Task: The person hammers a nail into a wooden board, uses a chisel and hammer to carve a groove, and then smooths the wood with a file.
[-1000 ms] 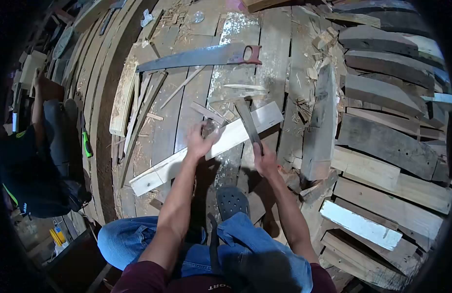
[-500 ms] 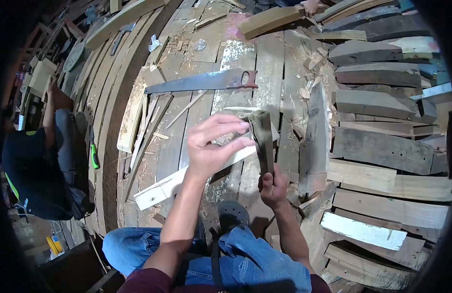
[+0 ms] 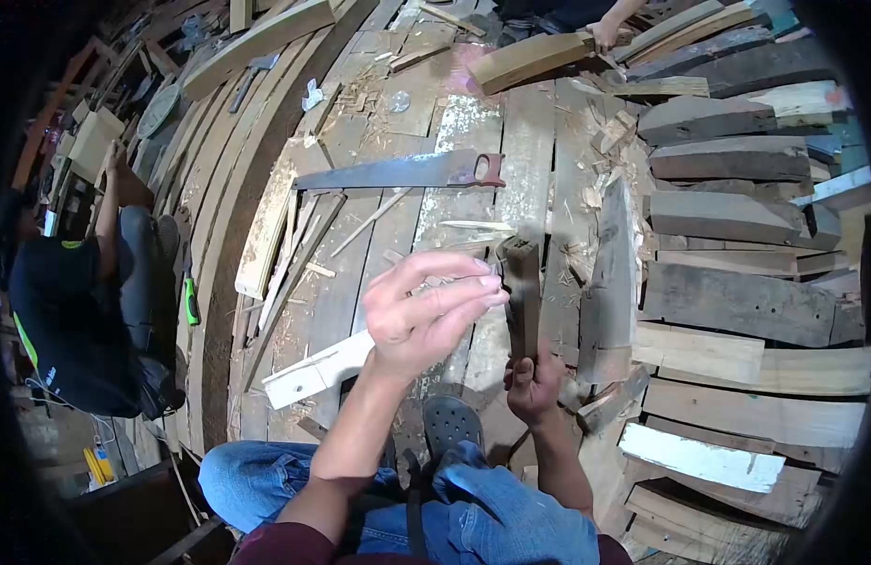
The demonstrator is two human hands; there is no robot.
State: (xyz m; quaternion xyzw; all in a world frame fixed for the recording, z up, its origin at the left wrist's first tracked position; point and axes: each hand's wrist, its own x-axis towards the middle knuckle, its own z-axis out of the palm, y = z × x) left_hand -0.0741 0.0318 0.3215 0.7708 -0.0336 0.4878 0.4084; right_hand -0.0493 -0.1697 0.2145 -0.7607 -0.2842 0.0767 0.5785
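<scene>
My right hand is wrapped round the lower end of a dark, weathered wood block, which stands nearly upright in front of me. Just left of the block's upper part is my left hand, its thumb and fingertips pinched together. Whether anything small sits between those fingertips I cannot make out. Behind my left hand, a white-faced piece of wood lies on the floor, partly covered by the hand and forearm. Farther out, a handsaw rests flat with its reddish handle to the right.
Curved timber pieces lie in a row on the right. A grey block stands nearer. Thick beams and a green-handled tool are on the left. One person sits there; another person's hand touches a wood piece.
My left hand has drawn its fingers together and sits slightly lower. The block's top has shifted a little down and right, still in my right hand. The whole view has shifted slightly.
</scene>
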